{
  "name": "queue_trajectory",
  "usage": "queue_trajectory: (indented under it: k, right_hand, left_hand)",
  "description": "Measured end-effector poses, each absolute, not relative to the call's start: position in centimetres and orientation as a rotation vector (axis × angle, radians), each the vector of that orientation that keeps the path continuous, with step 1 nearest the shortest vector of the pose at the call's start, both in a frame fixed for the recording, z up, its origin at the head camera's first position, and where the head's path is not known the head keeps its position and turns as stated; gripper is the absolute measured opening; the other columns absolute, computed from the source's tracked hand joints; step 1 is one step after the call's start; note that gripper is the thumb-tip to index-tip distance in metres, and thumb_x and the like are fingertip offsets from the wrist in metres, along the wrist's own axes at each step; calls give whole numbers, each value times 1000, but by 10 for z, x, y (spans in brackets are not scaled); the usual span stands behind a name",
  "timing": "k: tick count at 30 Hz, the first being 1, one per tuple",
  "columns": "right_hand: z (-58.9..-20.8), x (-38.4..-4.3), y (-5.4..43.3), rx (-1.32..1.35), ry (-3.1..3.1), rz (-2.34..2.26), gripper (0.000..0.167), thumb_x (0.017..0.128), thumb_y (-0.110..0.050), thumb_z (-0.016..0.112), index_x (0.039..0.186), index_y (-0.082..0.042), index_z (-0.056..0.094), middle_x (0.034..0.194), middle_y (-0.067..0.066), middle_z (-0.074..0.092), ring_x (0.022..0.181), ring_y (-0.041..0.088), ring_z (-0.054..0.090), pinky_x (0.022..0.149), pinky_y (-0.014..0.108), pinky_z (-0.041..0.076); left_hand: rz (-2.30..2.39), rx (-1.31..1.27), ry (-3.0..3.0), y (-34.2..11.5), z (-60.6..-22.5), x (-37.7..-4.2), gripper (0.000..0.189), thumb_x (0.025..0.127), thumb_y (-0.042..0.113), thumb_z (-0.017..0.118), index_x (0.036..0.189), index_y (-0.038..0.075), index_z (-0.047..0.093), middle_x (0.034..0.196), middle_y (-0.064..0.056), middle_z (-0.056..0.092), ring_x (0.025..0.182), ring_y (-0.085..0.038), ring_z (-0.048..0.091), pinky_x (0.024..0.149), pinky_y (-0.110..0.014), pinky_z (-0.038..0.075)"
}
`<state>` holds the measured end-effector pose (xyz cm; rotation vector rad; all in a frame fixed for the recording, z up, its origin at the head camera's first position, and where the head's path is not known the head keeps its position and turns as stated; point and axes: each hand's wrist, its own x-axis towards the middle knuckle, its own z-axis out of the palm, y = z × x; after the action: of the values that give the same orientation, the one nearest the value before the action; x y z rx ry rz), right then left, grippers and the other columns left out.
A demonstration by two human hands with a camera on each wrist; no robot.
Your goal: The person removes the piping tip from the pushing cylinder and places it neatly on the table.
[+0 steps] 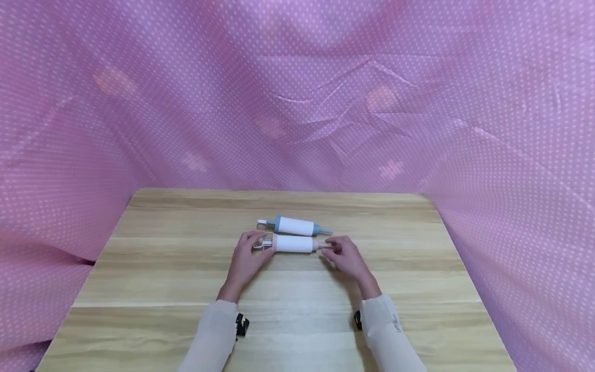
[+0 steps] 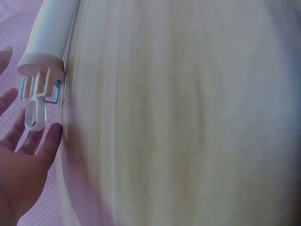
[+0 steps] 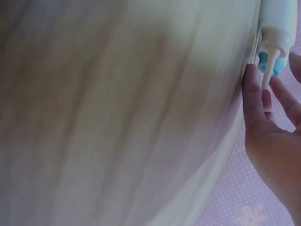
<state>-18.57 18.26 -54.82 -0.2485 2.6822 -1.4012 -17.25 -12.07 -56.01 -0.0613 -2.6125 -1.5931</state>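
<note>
Two white cylinders lie side by side on the wooden table. The nearer cylinder [image 1: 294, 244] has pale pink ends, with a white loop [image 2: 34, 114] at its left and a thin stem [image 3: 269, 68] at its right. Behind it lies the blue-ended cylinder [image 1: 296, 226]. My left hand [image 1: 246, 259] is around the loop end, fingers spread and lightly bent, thumb near the pink cap. At the opposite end, my right hand [image 1: 347, 259] has its fingertips close about the stem; its fingers look relaxed in the right wrist view.
The wooden table [image 1: 297, 325] extends on both sides of the hands. A pink dotted cloth [image 1: 297, 103] hangs behind the table and along its left and right sides. Both forearms wear pale sleeves [image 1: 211, 336], with a black device [image 1: 241, 325] at the left wrist.
</note>
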Motion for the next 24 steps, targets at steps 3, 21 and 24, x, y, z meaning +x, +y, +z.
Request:
queue_trajectory:
  k: [3, 21, 24]
  right_hand:
    - [-549, -188, 179, -247, 2670, -1397, 35, 94, -18, 74, 121, 3, 68, 114, 17, 58, 100, 28, 62, 86, 41, 56]
    - [-554, -189, 169, -121, 2425, -1592, 28, 94, -14, 73, 119, -1, 70, 102, 13, 74, 84, 21, 69, 64, 33, 58]
    - [-553, -189, 166, -116, 2434, -1597, 26, 94, -14, 74, 116, -1, 71, 99, 12, 74, 81, 21, 69, 62, 33, 58]
  left_hand:
    - [-1584, -60, -2627, -119, -560, -173, 59, 85, 37, 83, 134, 10, 65, 138, -12, 49, 127, -34, 50, 109, -56, 41]
    - [-1533, -43, -2636, -105, -570, -178, 61, 86, 34, 82, 135, 6, 62, 129, -17, 57, 117, -35, 56, 103, -54, 46]
    - [-1537, -28, -2643, -102, -570, -179, 60, 86, 33, 82, 135, 6, 62, 130, -18, 57, 119, -36, 56, 105, -54, 44]
